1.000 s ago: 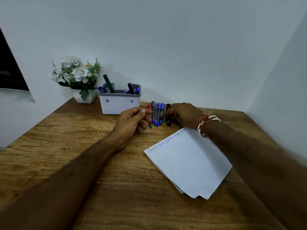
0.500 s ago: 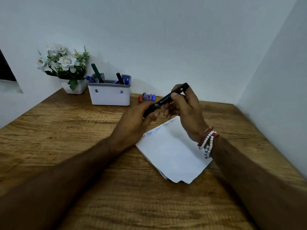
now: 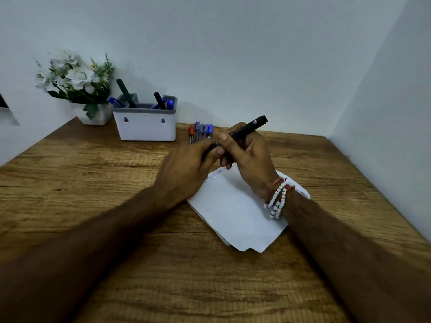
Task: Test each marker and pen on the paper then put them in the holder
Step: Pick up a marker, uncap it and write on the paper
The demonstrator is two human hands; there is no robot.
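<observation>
A black marker point(image 3: 250, 126) is held above the white paper point(image 3: 238, 213), tilted up to the right. My right hand point(image 3: 249, 157) grips its barrel; my left hand point(image 3: 186, 169) pinches its lower cap end. Scribbles in several colours mark the paper's top edge. Behind my hands a row of pens point(image 3: 201, 132), one red and the others blue, lies on the wooden desk. The white holder point(image 3: 147, 127) at the back left has several markers and pens standing in it.
A white pot of white flowers point(image 3: 77, 85) stands left of the holder in the corner. Walls close the desk point(image 3: 93, 183) at the back and on the right. A beaded bracelet is on my right wrist.
My right hand picked the black marker from the row and lifted it over the paper. My left hand came across and took its lower end. Both hands now sit closer together.
</observation>
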